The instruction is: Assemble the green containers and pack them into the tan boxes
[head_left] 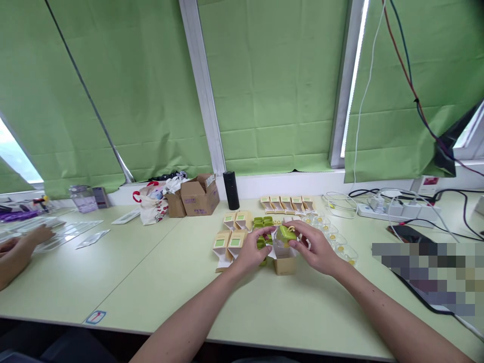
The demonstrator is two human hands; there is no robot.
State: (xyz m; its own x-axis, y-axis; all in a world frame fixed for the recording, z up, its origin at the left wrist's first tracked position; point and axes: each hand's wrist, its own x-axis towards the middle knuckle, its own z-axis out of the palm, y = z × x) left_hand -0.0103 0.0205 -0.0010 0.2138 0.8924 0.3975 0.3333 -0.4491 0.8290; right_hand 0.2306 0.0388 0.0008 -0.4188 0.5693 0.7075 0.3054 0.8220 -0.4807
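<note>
My right hand (pixel 313 246) grips a small clear container with a green lid (pixel 286 233) and a pale yellow loop on top. It is over the open top of a small brown carton (pixel 285 266), whose white inner flaps stand up; how deep it sits inside is hard to see. At the carton's left side, my left hand (pixel 254 248) pinches what looks like its flap, its fingertips close to the container. Behind my left hand are several green square pieces (pixel 263 221), partly hidden. Clear plastic pieces with yellow centres (pixel 341 248) lie to the right.
Open cartons with green labels (pixel 236 241) stand left of my hands, and more cartons (pixel 288 203) line the back. A black bottle (pixel 231 190), cardboard box (pixel 199 195) and power strip (pixel 397 213) sit along the wall. Another person's hand (pixel 38 236) is at far left.
</note>
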